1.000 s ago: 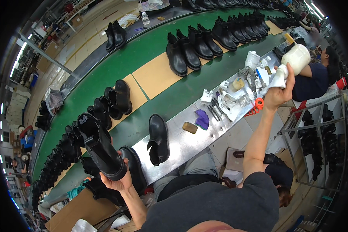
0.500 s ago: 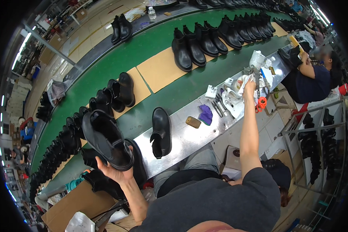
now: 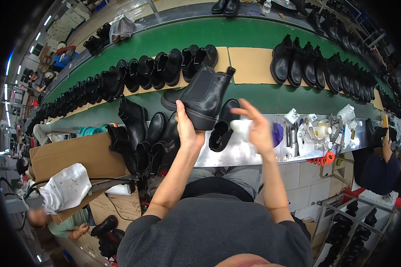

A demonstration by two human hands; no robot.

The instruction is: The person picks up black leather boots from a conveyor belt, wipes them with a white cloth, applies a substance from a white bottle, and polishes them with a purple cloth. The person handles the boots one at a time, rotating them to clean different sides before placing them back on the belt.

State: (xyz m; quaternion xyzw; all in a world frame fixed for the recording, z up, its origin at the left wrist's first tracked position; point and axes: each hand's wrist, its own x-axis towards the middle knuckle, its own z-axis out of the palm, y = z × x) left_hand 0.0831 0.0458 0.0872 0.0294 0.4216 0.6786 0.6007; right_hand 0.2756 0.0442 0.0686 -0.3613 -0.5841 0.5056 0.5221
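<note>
My left hand [image 3: 189, 133] grips a black ankle boot [image 3: 202, 93] with an elastic side panel, from below around its sole. The boot is raised over the bench, its shaft tilted up to the right. My right hand [image 3: 258, 131], smeared by motion, is just right of the boot and apart from it. A small white wad [image 3: 241, 128], perhaps cloth, is held at its fingers; the blur hides its exact kind. Behind and below, a second black boot [image 3: 219, 135] lies on the metal bench [image 3: 236, 155], between my two hands.
Several black boots [image 3: 133, 129] stand left of my left arm, beside a cardboard box [image 3: 75, 153]. Rows of boots line the green conveyor [image 3: 249, 40]. Right of my right hand are a purple cloth [image 3: 277, 133], tools, white bottles [image 3: 346, 113] and orange-handled scissors [image 3: 329, 158]. Other people work at both sides.
My right hand has come back from the cluttered right end of the bench with a white wad. My left hand has brought the boot rightward and turned it sideways. The view has swung left.
</note>
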